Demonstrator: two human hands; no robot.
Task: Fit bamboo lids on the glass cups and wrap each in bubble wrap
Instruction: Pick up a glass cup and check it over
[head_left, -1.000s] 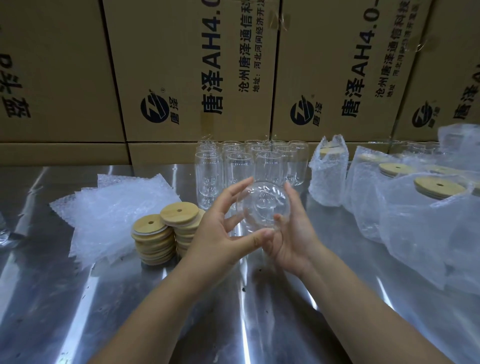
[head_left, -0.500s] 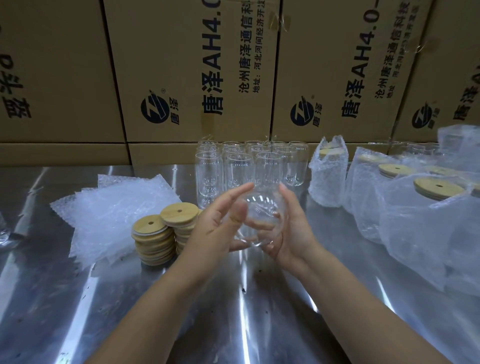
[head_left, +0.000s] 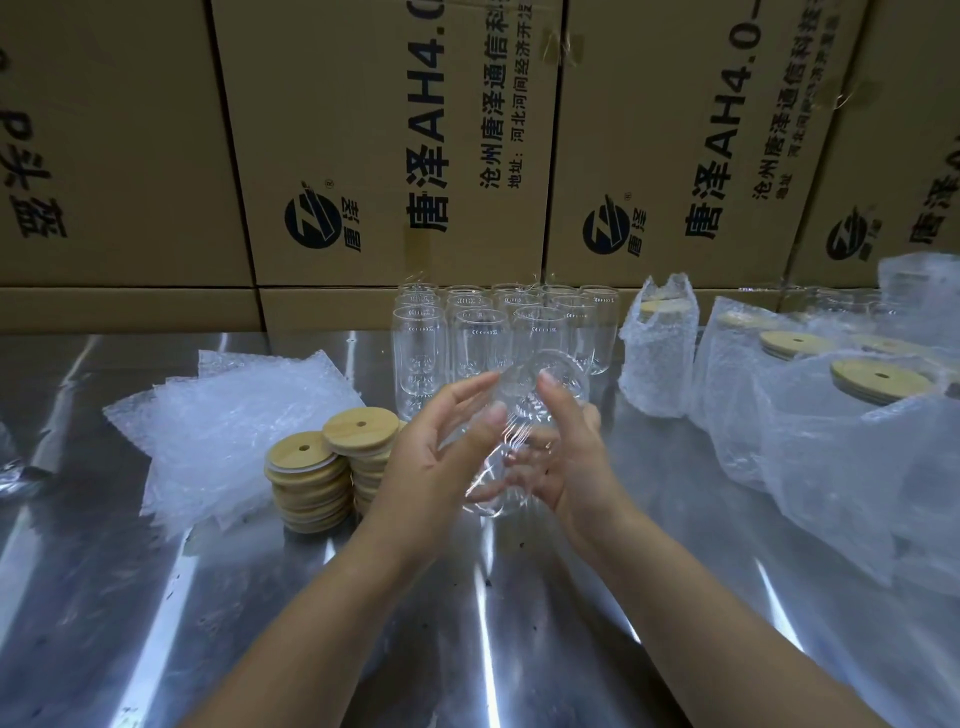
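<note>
I hold one clear glass cup (head_left: 524, 415) tilted above the steel table, with no lid on it. My left hand (head_left: 431, 452) holds its left side, thumb across the glass and fingers stretched along it. My right hand (head_left: 571, 452) grips it from the right, and its curled fingers show through the glass. Two stacks of bamboo lids (head_left: 311, 483) stand just left of my hands. A pile of bubble wrap sheets (head_left: 223, 431) lies further left. Several bare glass cups (head_left: 478, 332) stand in rows behind my hands.
Wrapped, lidded cups (head_left: 657, 353) stand at the right, with more of them under loose bubble wrap (head_left: 831, 452) toward the right edge. Printed cardboard boxes (head_left: 389, 156) form a wall along the back of the shiny steel table (head_left: 467, 623).
The cup has turned in my hands: its round base faced me a second ago, and now its side does, base toward me. Both hands shifted slightly around it.
</note>
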